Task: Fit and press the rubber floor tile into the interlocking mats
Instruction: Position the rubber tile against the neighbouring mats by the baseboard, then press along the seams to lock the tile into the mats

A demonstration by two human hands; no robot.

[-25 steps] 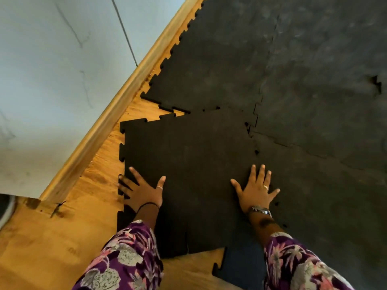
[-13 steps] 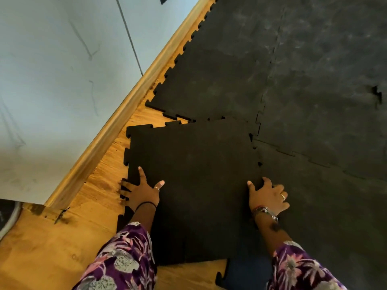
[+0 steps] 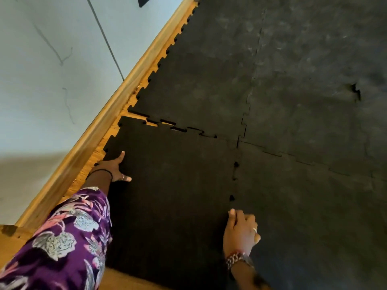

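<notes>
The loose black rubber floor tile (image 3: pixel 171 185) lies on the wood floor, its toothed far and right edges close against the laid interlocking mats (image 3: pixel 293 101). Gaps still show along the far seam (image 3: pixel 178 127) and small holes along the right seam (image 3: pixel 235 176). My left hand (image 3: pixel 114 168) rests on the tile's left edge near the wall, fingers spread along the edge. Fingers curled, my right hand (image 3: pixel 241 231) presses down on the right seam at the tile's near right side.
A wooden baseboard (image 3: pixel 100 126) and pale wall (image 3: pixel 52 70) run along the left. A strip of bare wood floor (image 3: pixel 98 151) shows between baseboard and tile. A torn notch (image 3: pixel 356 91) marks a mat at right. Purple floral sleeves cover both forearms.
The tile has slid forward and toward the wall, closing on the laid mats' far edge. My left hand moved to its left edge; my right hand curled and shifted onto the right seam.
</notes>
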